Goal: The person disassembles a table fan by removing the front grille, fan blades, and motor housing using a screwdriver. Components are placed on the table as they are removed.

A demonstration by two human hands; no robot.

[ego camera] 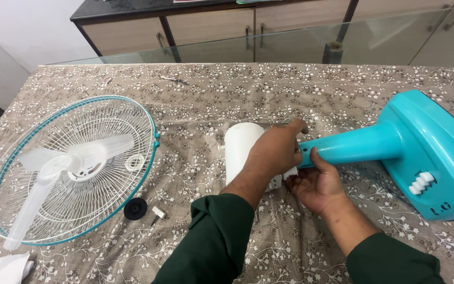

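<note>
A turquoise fan stand with white push buttons lies on its side at the right, its tapered neck pointing left. A white cylindrical motor housing lies at the neck's end. My left hand rests over the joint between housing and neck, fingers curled on the housing's right end. My right hand grips the neck from below, thumb on top. The joint itself is hidden under my hands.
At the left lies a white wire fan guard with a turquoise rim, a translucent blade resting in it. A black round knob and a small white part lie beside it. A floral cloth covers the table; cabinets stand behind.
</note>
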